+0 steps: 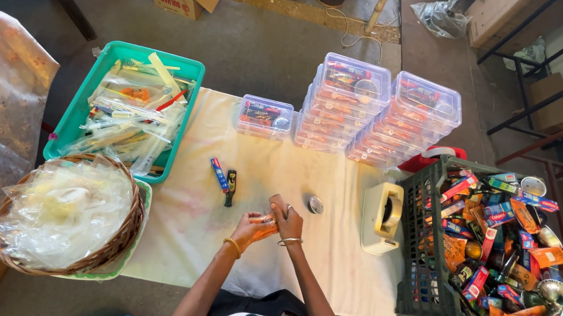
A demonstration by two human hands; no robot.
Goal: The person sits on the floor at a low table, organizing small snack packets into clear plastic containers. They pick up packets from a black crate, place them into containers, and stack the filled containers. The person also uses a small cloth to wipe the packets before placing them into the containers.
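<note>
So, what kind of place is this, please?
Probably a small packing workspace: stacks of clear plastic lidded boxes, a dark green plastic crate of assorted small packets, and a beige tape dispenser on a cloth-covered table.

Both hands meet at the middle of the cloth-covered table [196,255]: the left hand [249,228] and right hand [286,218] pinch a small orange packet [264,227]. At three o'clock sits a dark crate [419,270] of sachets; at ten o'clock, a teal tray [77,116].
</note>
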